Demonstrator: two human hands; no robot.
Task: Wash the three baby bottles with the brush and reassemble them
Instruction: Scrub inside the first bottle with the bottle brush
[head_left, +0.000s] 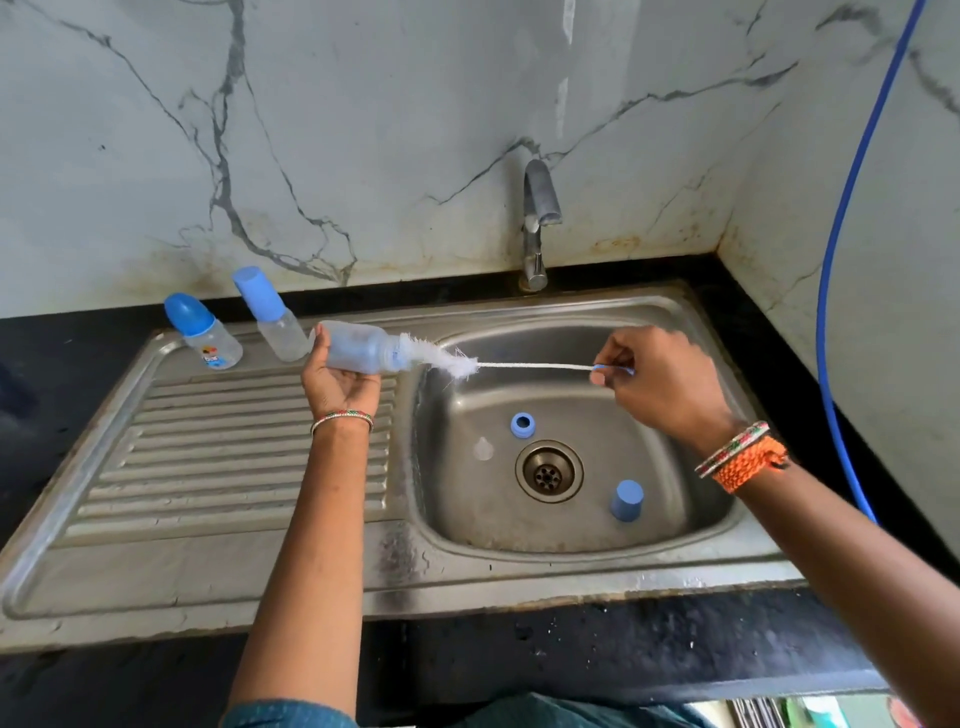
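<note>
Hands first, as I see them from the head camera: my left hand (340, 382) is raised palm-up over the seam between drainboard and basin, fingers and thumb curled around the base of an open bottle (358, 351) that lies roughly level with its mouth toward the right. My right hand (660, 379) is out over the basin, wrist cocked, thumb and fingertips pinching the blue end of the brush (519, 365). Its thin white stem runs nearly level back to the left, and the white bristle head sits at the bottle's mouth, part inside the neck and part outside.

Both wrists carry bangles, and the right one also has an orange woven band.

On the drainboard (234, 467), left of the held bottle, two more bottles stand close together: a capped bottle with a printed label (202, 332) and, just beside it, a capped clear bottle (270, 314). The label shows a small orange figure and blue lettering, too small for me to read.

Down in the sink (675, 322) lie the loose parts: a blue ring (523, 424) and a clear teat (483, 449) near the drain (549, 471), and a blue cap (627, 500) standing upside down to the right of the drain.
</note>
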